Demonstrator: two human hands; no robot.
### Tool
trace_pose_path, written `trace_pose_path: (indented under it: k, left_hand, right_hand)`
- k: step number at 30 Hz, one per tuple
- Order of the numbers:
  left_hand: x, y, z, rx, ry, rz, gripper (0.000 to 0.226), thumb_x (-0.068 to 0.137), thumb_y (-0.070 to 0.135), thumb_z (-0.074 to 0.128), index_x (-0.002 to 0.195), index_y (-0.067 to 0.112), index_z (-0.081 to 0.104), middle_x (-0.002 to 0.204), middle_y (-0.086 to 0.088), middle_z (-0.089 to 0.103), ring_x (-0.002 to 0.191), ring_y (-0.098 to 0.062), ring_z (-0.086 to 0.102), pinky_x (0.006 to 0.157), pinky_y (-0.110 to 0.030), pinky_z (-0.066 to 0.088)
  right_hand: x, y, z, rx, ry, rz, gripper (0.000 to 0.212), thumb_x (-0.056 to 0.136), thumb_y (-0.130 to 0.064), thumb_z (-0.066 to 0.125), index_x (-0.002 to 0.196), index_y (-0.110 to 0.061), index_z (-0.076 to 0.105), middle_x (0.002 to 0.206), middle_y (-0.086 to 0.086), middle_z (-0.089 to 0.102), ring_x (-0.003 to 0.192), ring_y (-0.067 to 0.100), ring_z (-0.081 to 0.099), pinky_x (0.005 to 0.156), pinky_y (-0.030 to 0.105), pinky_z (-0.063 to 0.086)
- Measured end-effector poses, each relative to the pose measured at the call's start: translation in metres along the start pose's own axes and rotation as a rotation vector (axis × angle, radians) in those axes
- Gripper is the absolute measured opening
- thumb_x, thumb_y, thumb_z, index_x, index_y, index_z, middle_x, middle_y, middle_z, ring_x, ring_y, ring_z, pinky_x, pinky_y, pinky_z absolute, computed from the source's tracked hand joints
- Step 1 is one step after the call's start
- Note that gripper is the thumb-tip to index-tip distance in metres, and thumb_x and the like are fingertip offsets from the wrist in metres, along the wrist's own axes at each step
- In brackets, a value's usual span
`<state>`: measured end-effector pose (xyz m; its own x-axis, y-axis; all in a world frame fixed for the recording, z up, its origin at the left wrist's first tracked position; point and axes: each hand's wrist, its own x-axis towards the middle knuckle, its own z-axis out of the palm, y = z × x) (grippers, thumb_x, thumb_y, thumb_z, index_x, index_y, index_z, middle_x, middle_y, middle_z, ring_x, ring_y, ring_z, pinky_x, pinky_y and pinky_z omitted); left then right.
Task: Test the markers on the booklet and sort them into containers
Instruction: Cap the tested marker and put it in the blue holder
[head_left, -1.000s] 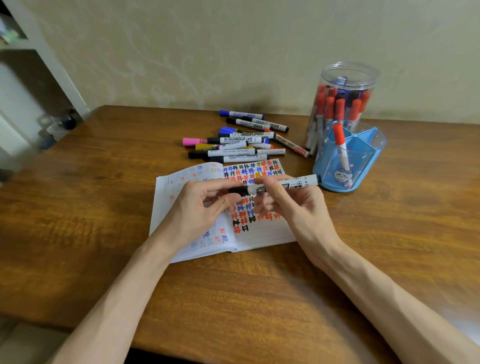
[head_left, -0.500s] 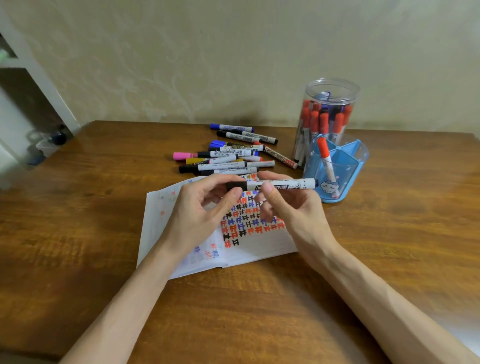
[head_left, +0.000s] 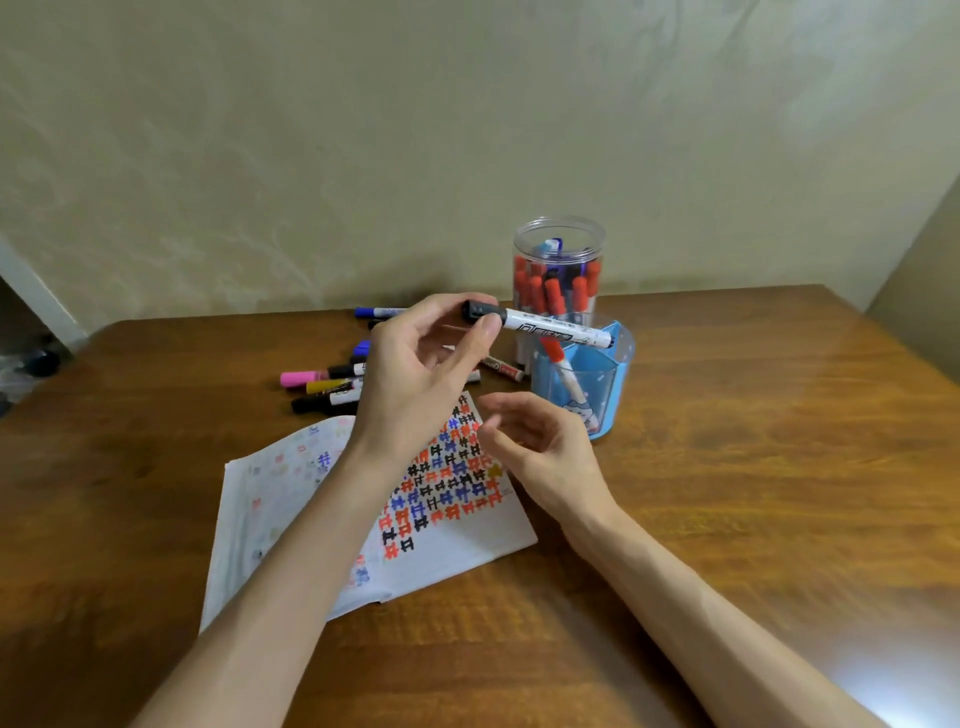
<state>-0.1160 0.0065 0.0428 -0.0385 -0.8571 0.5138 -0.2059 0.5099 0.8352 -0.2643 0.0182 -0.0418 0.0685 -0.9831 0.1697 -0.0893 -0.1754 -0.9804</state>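
Head view: left hand (head_left: 415, 379), centre frame, pinches a black-capped whiteboard marker (head_left: 550, 328) at its cap end between thumb and fingertips (head_left: 488, 326). The marker is held up off the table, nearly level, and its white barrel points right, crossing in front of the clear jar and over the blue holder. Right hand (head_left: 540, 441) is just below, loosely curled and gripping nothing, over the right edge of the open booklet (head_left: 457, 556), which is covered in red, blue and black test marks. Step looks like the drop into a container; which one, cannot tell. To do it well: tip the barrel end down, get it inside the rim before letting go, keep the cap seated, and miss the marker leaning there. Containers, right of centre: the clear plastic jar (head_left: 559, 234), open top, is packed with upright markers, mostly red caps, a few blue and dark ones. The blue divided pen holder (head_left: 615, 400), in front of the jar, holds one red-capped marker (head_left: 563, 371), tilted. Loose markers (head_left: 332, 387) lie left of centre on the wooden table (head_left: 779, 467), past the booklet.
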Motion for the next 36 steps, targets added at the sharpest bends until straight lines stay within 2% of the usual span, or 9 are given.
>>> trace_pose_path:
  k: [3,10,14,19,22,24,29,32,36]
  left_hand:
    - [0.009,-0.002,0.013,0.016,-0.021,-0.005,0.015,0.098,0.017,0.071,0.111,0.013,0.075,0.097,0.003,0.078,0.088,-0.008,0.072,0.080,-0.023,0.055]
    - [0.017,-0.006,0.022,-0.017,0.012,-0.036,0.016,0.098,0.022,0.070,0.111,0.014,0.076,0.091,0.001,0.077,0.084,-0.006,0.070,0.074,-0.022,0.056]
    - [0.019,-0.009,0.036,-0.016,-0.064,-0.069,0.020,0.097,0.018,0.071,0.115,0.012,0.076,0.103,0.000,0.078,0.098,-0.008,0.073,0.085,-0.021,0.055]
    - [0.023,-0.018,0.044,0.001,-0.130,-0.097,0.021,0.098,0.023,0.070,0.118,0.019,0.075,0.108,-0.001,0.077,0.105,-0.014,0.072,0.095,-0.036,0.058]
    - [0.021,-0.019,0.044,0.003,-0.134,-0.099,0.027,0.097,0.021,0.072,0.123,0.020,0.072,0.106,0.003,0.077,0.101,-0.007,0.071,0.087,-0.023,0.057]
    - [0.018,-0.022,0.039,0.001,-0.092,-0.097,0.026,0.096,0.018,0.072,0.122,0.022,0.072,0.104,0.006,0.076,0.098,-0.003,0.070,0.082,-0.019,0.056]
    - [0.006,-0.043,0.009,0.068,-0.033,-0.131,0.025,0.098,0.018,0.070,0.123,0.022,0.073,0.112,0.007,0.074,0.105,-0.006,0.069,0.086,-0.019,0.056]
    - [-0.002,-0.052,-0.006,0.090,-0.013,-0.166,0.026,0.099,0.019,0.068,0.124,0.027,0.073,0.116,0.013,0.073,0.111,-0.002,0.067,0.092,-0.020,0.056]
    - [-0.008,-0.059,-0.015,0.083,0.002,-0.202,0.024,0.101,0.020,0.066,0.123,0.028,0.073,0.118,0.013,0.073,0.114,-0.004,0.066,0.094,-0.024,0.055]
  right_hand:
    - [0.001,-0.001,-0.002,-0.009,0.017,-0.001,0.023,0.097,-0.014,0.073,0.118,-0.021,0.075,0.101,-0.008,0.077,0.095,0.007,0.074,0.081,0.020,0.061]
    - [0.003,-0.002,-0.008,-0.019,0.077,-0.008,0.021,0.098,-0.017,0.071,0.118,-0.020,0.075,0.102,-0.010,0.078,0.094,0.006,0.075,0.089,0.027,0.062]
    - [0.004,-0.002,-0.008,-0.036,0.066,-0.002,0.022,0.097,-0.016,0.071,0.118,-0.020,0.074,0.104,-0.009,0.078,0.093,0.008,0.075,0.092,0.031,0.062]
    - [0.004,-0.001,-0.008,-0.031,0.058,-0.001,0.023,0.096,-0.015,0.072,0.119,-0.020,0.074,0.105,-0.008,0.078,0.095,0.011,0.075,0.093,0.033,0.062]
    - [0.004,-0.001,-0.008,-0.034,0.049,-0.003,0.024,0.095,-0.016,0.072,0.119,-0.021,0.074,0.105,-0.007,0.078,0.094,0.011,0.074,0.093,0.033,0.062]
    - [0.004,-0.001,-0.008,-0.035,0.045,-0.004,0.025,0.095,-0.016,0.073,0.119,-0.021,0.074,0.104,-0.008,0.078,0.093,0.011,0.075,0.093,0.031,0.061]
    - [0.002,-0.003,-0.006,-0.022,0.036,-0.029,0.025,0.096,-0.014,0.072,0.120,-0.020,0.074,0.101,-0.007,0.077,0.091,0.007,0.075,0.086,0.023,0.061]
    - [-0.001,-0.009,-0.006,0.057,0.076,-0.089,0.025,0.097,-0.008,0.069,0.119,-0.019,0.072,0.094,-0.006,0.075,0.080,0.004,0.072,0.077,0.020,0.058]
    - [-0.002,-0.013,-0.010,0.175,0.147,-0.180,0.034,0.099,-0.006,0.066,0.129,-0.022,0.065,0.085,0.013,0.070,0.065,0.017,0.064,0.070,0.023,0.054]
